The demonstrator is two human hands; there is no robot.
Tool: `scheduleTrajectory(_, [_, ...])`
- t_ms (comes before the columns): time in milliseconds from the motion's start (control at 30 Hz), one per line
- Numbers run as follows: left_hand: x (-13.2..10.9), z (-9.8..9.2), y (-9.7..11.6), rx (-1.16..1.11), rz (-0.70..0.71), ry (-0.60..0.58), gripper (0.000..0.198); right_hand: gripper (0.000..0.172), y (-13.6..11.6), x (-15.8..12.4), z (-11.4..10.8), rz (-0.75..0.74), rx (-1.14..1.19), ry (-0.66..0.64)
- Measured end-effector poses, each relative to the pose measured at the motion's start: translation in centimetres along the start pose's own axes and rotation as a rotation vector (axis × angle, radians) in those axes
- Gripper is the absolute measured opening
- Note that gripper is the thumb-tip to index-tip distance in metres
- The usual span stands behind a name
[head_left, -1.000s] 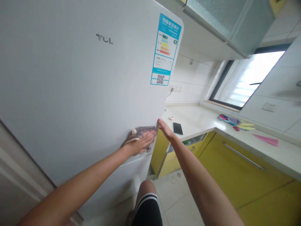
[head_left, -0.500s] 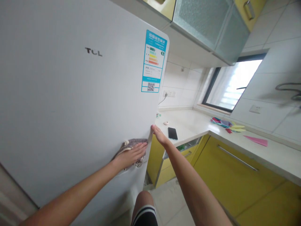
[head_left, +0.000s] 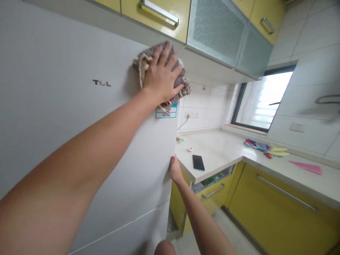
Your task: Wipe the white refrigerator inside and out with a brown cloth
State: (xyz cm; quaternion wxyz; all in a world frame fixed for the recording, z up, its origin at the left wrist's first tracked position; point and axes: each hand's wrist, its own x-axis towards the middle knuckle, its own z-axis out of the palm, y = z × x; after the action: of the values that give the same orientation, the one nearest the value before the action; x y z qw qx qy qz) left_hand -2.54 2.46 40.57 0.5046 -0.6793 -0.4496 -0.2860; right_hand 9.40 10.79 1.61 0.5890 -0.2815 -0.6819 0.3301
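My left hand point(head_left: 160, 79), fingers spread, holds a brown-grey cloth point(head_left: 145, 63) with a cream fringe flat against the white refrigerator door point(head_left: 79, 127), near its top right corner. The cloth covers most of a blue and white energy label point(head_left: 166, 113); only the lower strip with its QR code shows. Lower down, my right hand point(head_left: 175, 169) is closed round the right edge of that door, thumb up, its other fingers largely hidden. Dark TCL lettering point(head_left: 101, 83) sits on the door left of the cloth.
Yellow overhead cabinets point(head_left: 156, 21) hang just above the door's top. On the white counter point(head_left: 220, 141) to the right lie a phone point(head_left: 198, 162), a small white object point(head_left: 189, 149), coloured cloths point(head_left: 265, 147) and a pink piece point(head_left: 305, 167). A drawer point(head_left: 212, 189) is below.
My left hand has moved the cloth up the door from its lower right part to the top right corner, over the label. My right hand stays at the door edge. The view has shifted upward.
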Motion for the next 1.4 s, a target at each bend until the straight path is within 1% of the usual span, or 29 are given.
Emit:
scheduleTrajectory(67, [-2.3,2.5,3.1,0.022,0.187,-0.114,0.063,0.095,0.1,0.1,-0.2,-0.005,0.002,-0.019])
scheduleTrajectory(100, [-4.2,3.7,4.7,0.044,0.295,-0.198,0.061,0.094,0.1,0.2,-0.2,-0.01,0.001,-0.028])
scheduleTrajectory(167, [-8.7,5.7,7.3,0.04,0.433,-0.288,0.054,0.095,0.2,0.3,-0.3,-0.011,-0.006,-0.035])
scheduleTrajectory(233, [-12.1,6.7,8.3,-0.005,0.53,-0.312,0.057,0.097,0.3,0.3,-0.3,0.0,-0.017,-0.029])
scheduleTrajectory(267, [-13.0,6.7,8.2,-0.036,0.562,-0.311,0.06,0.098,0.4,0.3,-0.3,0.009,-0.023,-0.023])
scheduleTrajectory(333, [-12.8,5.5,6.4,-0.085,0.589,-0.292,0.066,0.098,0.4,0.2,-0.3,0.027,-0.023,-0.011])
scheduleTrajectory(400, [-10.8,2.6,2.8,-0.086,0.53,-0.265,0.069,0.098,0.4,0.0,-0.2,0.038,-0.005,-0.005])
scheduleTrajectory(433, [-9.6,0.5,0.4,-0.062,0.455,-0.244,0.069,0.097,0.4,-0.1,-0.2,0.041,0.01,-0.003])
scheduleTrajectory(500, [-7.7,-4.0,-4.9,0.011,0.202,-0.173,0.071,0.095,0.5,-0.1,0.0,0.044,0.041,0.005])
scheduleTrajectory(567, [-7.5,-8.2,-9.7,0.073,-0.059,-0.03,0.074,0.093,0.8,-0.1,0.3,0.051,0.062,0.037])
scheduleTrajectory(600, [-8.4,-9.9,-11.5,0.104,-0.172,0.04,0.073,0.094,1.0,-0.1,0.4,0.053,0.068,0.061])
scheduleTrajectory(667, [-11.9,-11.6,-13.2,0.157,-0.332,0.143,0.072,0.096,1.5,0.0,0.7,0.052,0.07,0.102])
scheduleTrajectory(700, [-14.5,-11.6,-13.0,0.179,-0.372,0.164,0.074,0.097,1.9,0.0,0.7,0.052,0.066,0.112])
scheduleTrajectory(733, [-17.7,-11.1,-12.1,0.191,-0.382,0.146,0.078,0.096,2.2,0.1,0.8,0.055,0.06,0.115])
scheduleTrajectory(800, [-25.2,-9.2,-8.8,0.202,-0.326,0.055,0.088,0.095,2.6,0.1,0.7,0.066,0.046,0.109])
scheduleTrajectory(867, [-33.2,-6.8,-5.0,0.176,-0.186,-0.161,0.093,0.097,2.8,0.1,0.6,0.076,0.037,0.107])
scheduleTrajectory(900, [-36.9,-5.6,-3.3,0.154,-0.075,-0.252,0.091,0.099,2.8,0.2,0.5,0.076,0.035,0.107])
scheduleTrajectory(933, [-40.1,-4.7,-2.1,0.119,0.084,-0.336,0.085,0.1,2.7,0.2,0.5,0.077,0.032,0.104])
scheduleTrajectory(967, [-42.6,-4.0,-1.4,0.081,0.239,-0.371,0.078,0.103,2.6,0.2,0.4,0.079,0.03,0.099])
scheduleTrajectory(1000, [-44.2,-3.6,-1.3,0.047,0.359,-0.375,0.073,0.105,2.5,0.2,0.4,0.082,0.027,0.092])
scheduleTrajectory(1033, [-44.9,-3.6,-1.8,0.02,0.449,-0.373,0.069,0.108,2.4,0.2,0.4,0.088,0.025,0.086])
scheduleTrajectory(1067, [-44.6,-3.9,-2.7,0.003,0.492,-0.365,0.068,0.111,2.4,0.3,0.4,0.094,0.023,0.084])
scheduleTrajectory(1100, [-43.5,-4.7,-4.1,-0.004,0.493,-0.355,0.069,0.113,2.4,0.3,0.4,0.098,0.022,0.087])
scheduleTrajectory(1167, [-39.2,-7.0,-7.5,0.031,0.381,-0.338,0.07,0.115,2.4,0.3,0.4,0.103,0.023,0.102])
scheduleTrajectory(1233, [-33.4,-10.0,-11.2,0.144,0.145,-0.279,0.07,0.116,2.6,0.3,0.5,0.114,0.02,0.124])
scheduleTrajectory(1267, [-30.5,-11.5,-13.0,0.191,0.031,-0.172,0.07,0.116,2.7,0.3,0.5,0.117,0.016,0.133])
scheduleTrajectory(1300, [-27.7,-12.9,-14.7,0.236,-0.112,-0.119,0.071,0.116,2.8,0.3,0.5,0.116,0.009,0.139])
scheduleTrajectory(1367, [-23.1,-15.1,-17.4,0.263,-0.342,0.053,0.074,0.115,2.9,0.3,0.5,0.104,-0.005,0.146])
scheduleTrajectory(1400, [-21.5,-15.8,-18.3,0.268,-0.426,0.101,0.075,0.114,3.0,0.3,0.5,0.096,-0.011,0.147])
